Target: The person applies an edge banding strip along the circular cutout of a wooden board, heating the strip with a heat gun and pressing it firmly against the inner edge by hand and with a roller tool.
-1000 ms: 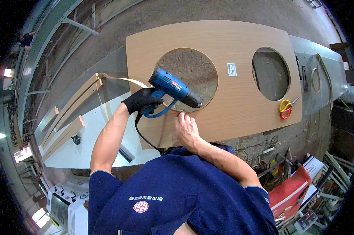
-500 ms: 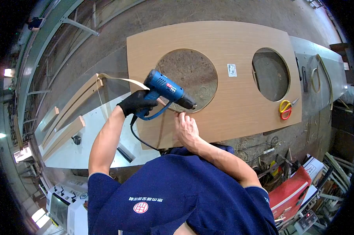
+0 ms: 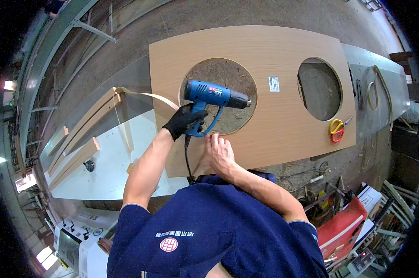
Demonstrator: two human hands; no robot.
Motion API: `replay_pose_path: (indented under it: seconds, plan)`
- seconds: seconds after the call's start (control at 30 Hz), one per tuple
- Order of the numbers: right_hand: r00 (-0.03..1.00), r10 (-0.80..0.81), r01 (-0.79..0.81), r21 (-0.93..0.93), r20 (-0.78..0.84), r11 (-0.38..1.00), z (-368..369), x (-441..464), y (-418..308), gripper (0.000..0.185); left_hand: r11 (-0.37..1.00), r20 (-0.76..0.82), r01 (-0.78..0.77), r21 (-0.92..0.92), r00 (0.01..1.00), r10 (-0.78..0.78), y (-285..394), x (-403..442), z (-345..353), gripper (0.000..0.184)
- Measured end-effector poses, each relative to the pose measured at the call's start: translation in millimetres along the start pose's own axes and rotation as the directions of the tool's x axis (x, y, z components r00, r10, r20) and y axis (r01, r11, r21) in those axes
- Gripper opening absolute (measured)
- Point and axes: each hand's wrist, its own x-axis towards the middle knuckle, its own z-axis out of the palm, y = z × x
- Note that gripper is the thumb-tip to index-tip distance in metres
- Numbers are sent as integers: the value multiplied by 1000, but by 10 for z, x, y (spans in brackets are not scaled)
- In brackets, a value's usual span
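My left hand [image 3: 184,121], in a black glove, is closed round the handle of a blue heat gun [image 3: 210,94]. The gun lies across the large round opening in a wood-grain panel [image 3: 274,127], its nozzle pointing right. A thin wood-coloured edging strip [image 3: 149,95] comes in from the left and passes behind the gloved hand toward the opening. At the opening's near rim, my bare right hand [image 3: 222,152] has its fingers bent and pressed together on the edging. The fingertips are partly hidden by the rim.
Scissors [image 3: 338,129] with yellow and red handles lie on the panel's right part, below a second round opening. A white label [image 3: 274,84] sits between the openings. Curved wooden pieces [image 3: 77,132] rest on the left table. The gun's cord [image 3: 188,160] hangs toward my body.
My left hand has moved right with the heat gun. Its nozzle has swung from pointing down near my right fingers to pointing right over the opening. My right hand stays at the rim.
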Motion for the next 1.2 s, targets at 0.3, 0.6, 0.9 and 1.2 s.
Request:
replay_pose_path:
  seconds: [0.3, 0.6, 0.9, 1.2]
  plan:
    - [997, -25, 14, 136, 79, 991, 5, 5, 83, 54, 868, -2, -184, -462, 979, 206, -337, -372, 27, 40]
    - [988, 8, -30, 143, 153, 989, -181, 55, 66, 110, 661, -726, -648, -378, 650, 222, -959, -3092, -148, 70]
    - [993, -19, -3, 191, 117, 982, -177, 5, 72, 114, 947, -983, 274, 166, -28, 180, -2540, -3023, -1302, 52]
    - [998, -45, 41, 87, 47, 995, 18, 46, 149, 77, 540, -630, 691, 480, -156, 761, -2901, -2590, -1287, 63]
